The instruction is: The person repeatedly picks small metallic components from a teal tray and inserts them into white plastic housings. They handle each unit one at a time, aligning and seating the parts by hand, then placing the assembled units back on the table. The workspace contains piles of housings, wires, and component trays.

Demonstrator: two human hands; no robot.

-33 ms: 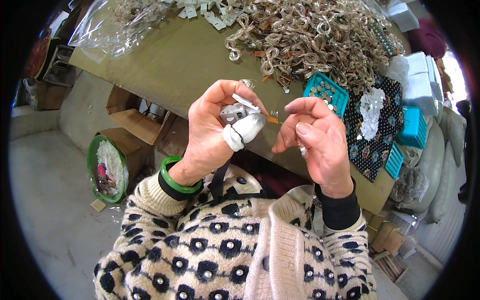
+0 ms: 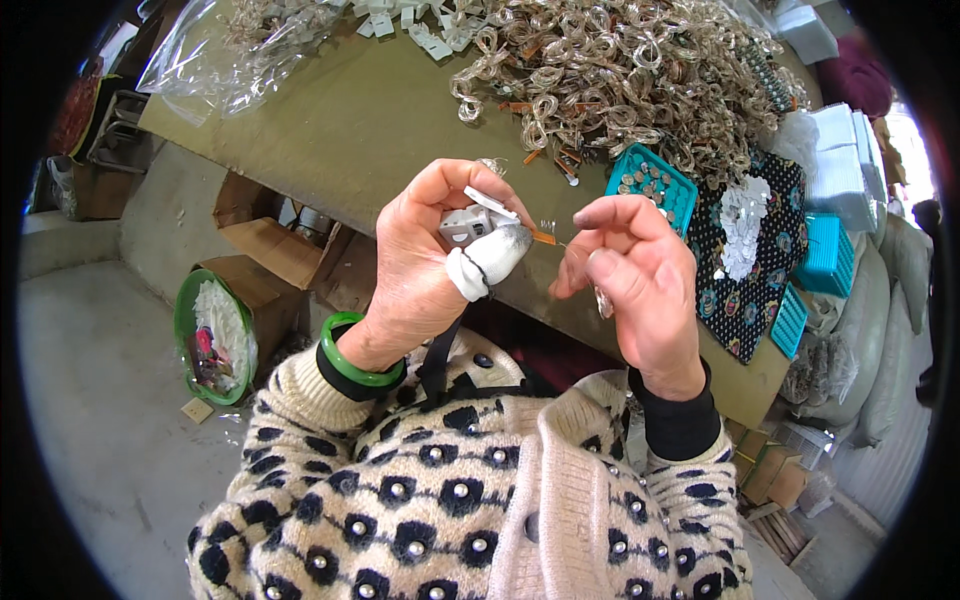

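Note:
My left hand (image 2: 408, 245) is closed around a small white plastic battery case (image 2: 466, 226) with its lid (image 2: 490, 206) raised. The thumb wears a white cloth cover (image 2: 492, 262) tied with dark cord, its tip smudged grey. An orange strip (image 2: 543, 238) sticks out past the thumb tip. Close to its right, my right hand (image 2: 645, 280) has its fingers curled, with a bundle of fine clear-coated wire (image 2: 604, 302) held in against the palm. A thin strand seems to run between the strip and these fingers. What lies inside the case is partly hidden.
A big heap of coiled wire (image 2: 640, 70) covers the far table, white plastic pieces (image 2: 430, 40) left of it. A teal basket (image 2: 616, 180) of coin cells stands beyond my right hand; white tabs (image 2: 743, 225) lie on patterned cloth. A green-rimmed basin (image 2: 185, 330) is at lower left.
My right hand has shifted very slightly right, its fingers a bit farther from the orange strip. The left hand and the battery case look the same.

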